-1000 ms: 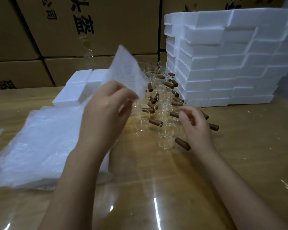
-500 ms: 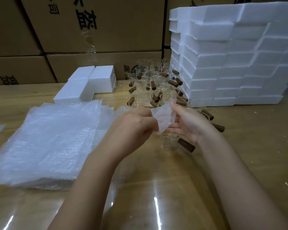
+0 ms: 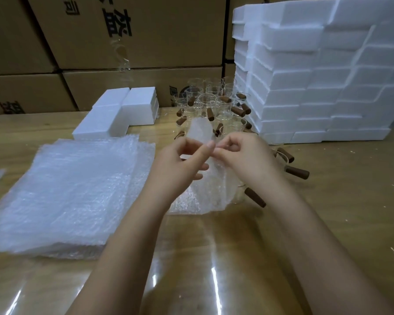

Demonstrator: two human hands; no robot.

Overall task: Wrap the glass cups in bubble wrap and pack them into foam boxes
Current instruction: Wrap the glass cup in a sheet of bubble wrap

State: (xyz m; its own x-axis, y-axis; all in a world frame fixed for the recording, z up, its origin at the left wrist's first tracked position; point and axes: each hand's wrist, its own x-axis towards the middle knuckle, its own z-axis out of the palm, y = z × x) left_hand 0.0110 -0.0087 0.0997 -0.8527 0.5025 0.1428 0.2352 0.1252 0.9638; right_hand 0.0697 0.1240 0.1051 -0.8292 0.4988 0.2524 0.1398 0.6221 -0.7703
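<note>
Bubble-wrap sheet (image 3: 200, 135) hangs at the centre of the frame, its lower end draped onto the table (image 3: 328, 212) against or just beside the nearest cup (image 3: 238, 194); you cannot tell which. That cup's brown handle (image 3: 255, 197) pokes out right of centre. Sweep the sheet sideways and it would likely snag that handle and tip the cup. The close-packed cups (image 3: 214, 103) above centre could follow. Your right forearm passes near two more handles and might knock them. A pinch on the edge alone may slip. Your left hand (image 3: 180, 162) nips the sheet's upper edge between thumb and forefinger, with the other fingers loosely curled. Your right hand (image 3: 241, 153), fingers curled in, pinches the same edge, its fingertips nearly meeting the left's. Neither hand holds a cup. Foam boxes (image 3: 305, 87) stand stacked at upper right.
</note>
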